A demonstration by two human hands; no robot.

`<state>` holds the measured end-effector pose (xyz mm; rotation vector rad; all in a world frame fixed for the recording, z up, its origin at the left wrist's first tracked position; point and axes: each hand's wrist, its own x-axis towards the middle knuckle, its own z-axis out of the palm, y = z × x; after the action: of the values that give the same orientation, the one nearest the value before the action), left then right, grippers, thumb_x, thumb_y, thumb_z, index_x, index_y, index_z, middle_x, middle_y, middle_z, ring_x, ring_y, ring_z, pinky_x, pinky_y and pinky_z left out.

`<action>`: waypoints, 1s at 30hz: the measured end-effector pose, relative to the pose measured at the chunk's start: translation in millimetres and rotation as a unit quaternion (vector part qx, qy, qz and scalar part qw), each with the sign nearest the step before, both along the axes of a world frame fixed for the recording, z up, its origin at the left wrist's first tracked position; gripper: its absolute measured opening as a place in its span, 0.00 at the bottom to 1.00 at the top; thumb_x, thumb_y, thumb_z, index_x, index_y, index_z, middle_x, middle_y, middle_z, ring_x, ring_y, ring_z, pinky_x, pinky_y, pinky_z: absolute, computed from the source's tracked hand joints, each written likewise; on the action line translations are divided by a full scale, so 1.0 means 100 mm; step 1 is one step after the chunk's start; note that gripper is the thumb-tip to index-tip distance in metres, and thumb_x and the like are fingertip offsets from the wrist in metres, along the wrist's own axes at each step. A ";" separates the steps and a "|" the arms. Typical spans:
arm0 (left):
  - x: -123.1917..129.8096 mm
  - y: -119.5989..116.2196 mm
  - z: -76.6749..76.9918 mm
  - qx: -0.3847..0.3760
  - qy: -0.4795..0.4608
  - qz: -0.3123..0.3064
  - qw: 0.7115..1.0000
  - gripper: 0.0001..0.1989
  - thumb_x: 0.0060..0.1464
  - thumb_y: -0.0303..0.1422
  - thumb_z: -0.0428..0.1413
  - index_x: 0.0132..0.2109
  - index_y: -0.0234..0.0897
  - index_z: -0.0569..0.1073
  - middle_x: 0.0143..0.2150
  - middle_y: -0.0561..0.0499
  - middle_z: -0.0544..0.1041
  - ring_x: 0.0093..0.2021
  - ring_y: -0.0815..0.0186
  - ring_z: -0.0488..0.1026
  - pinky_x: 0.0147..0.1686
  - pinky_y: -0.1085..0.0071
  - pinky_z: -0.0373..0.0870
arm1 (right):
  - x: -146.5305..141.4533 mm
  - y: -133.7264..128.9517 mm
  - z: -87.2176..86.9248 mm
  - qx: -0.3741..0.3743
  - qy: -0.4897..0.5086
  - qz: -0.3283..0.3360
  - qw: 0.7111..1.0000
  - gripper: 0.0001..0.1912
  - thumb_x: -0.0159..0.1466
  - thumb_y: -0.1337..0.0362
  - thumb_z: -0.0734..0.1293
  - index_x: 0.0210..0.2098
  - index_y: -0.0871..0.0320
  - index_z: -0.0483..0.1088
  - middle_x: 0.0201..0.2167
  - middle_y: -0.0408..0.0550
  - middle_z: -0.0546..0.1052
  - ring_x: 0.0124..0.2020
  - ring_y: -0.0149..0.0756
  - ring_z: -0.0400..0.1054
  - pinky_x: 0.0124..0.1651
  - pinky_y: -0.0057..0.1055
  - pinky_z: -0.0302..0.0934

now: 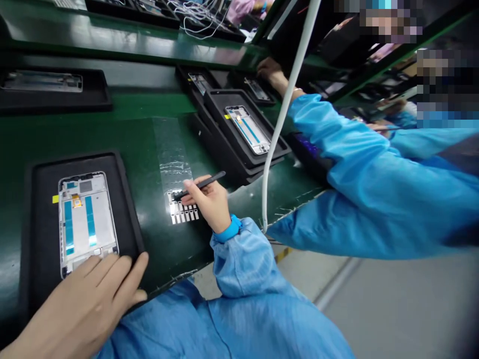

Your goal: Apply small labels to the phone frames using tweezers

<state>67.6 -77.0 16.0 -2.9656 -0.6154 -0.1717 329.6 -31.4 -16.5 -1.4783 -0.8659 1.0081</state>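
My left hand (86, 304) lies at the lower left, its fingertips resting on the near edge of a black tray (35, 234) and the bottom of a phone frame (88, 222). That silver frame has blue strips and a small gold patch inside. My right hand (207, 204), with a blue wristband (228, 229), holds slim black tweezers (204, 183). Their tip sits over a row of small white labels (182, 212) on clear film (172, 149), lying on the green conveyor belt (93, 107).
Further black trays hold phone frames, one (248, 129) close beyond the film. A co-worker's blue sleeve (355, 169) reaches across from the right, and a white cable (284, 114) hangs down beside it. Grey floor (392, 309) shows below the belt's edge.
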 end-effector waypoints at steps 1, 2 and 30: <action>0.13 0.07 0.04 0.008 -0.012 0.004 1.000 0.23 0.63 0.39 0.44 0.58 0.29 0.66 0.40 0.41 0.76 0.37 0.55 0.72 0.36 0.58 0.66 | -0.02 0.01 -0.01 -0.001 -0.011 0.008 1.000 0.18 0.53 0.52 0.72 0.29 0.58 0.65 0.17 0.40 0.74 0.19 0.33 0.73 0.22 0.24 0.70; 0.25 0.16 0.07 0.007 -0.020 -0.002 1.000 0.25 0.63 0.41 0.44 0.57 0.27 0.68 0.46 0.37 0.75 0.44 0.52 0.71 0.40 0.55 0.67 | -0.04 0.02 -0.02 -0.003 -0.023 0.014 1.000 0.18 0.53 0.52 0.72 0.29 0.58 0.65 0.17 0.40 0.74 0.20 0.33 0.74 0.23 0.25 0.70; 0.62 0.54 -0.16 -0.115 -0.053 -0.016 0.992 0.19 0.62 0.36 0.45 0.57 0.37 0.69 0.59 0.42 0.69 0.60 0.51 0.63 0.60 0.45 0.53 | -0.06 0.12 0.05 -0.068 0.035 0.041 0.996 0.18 0.52 0.52 0.72 0.28 0.59 0.66 0.20 0.40 0.75 0.19 0.29 0.72 0.22 0.22 0.70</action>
<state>130.0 -22.8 0.3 -3.2075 -0.6391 -0.2812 323.3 -19.8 -12.0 -1.5226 -0.8266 1.1918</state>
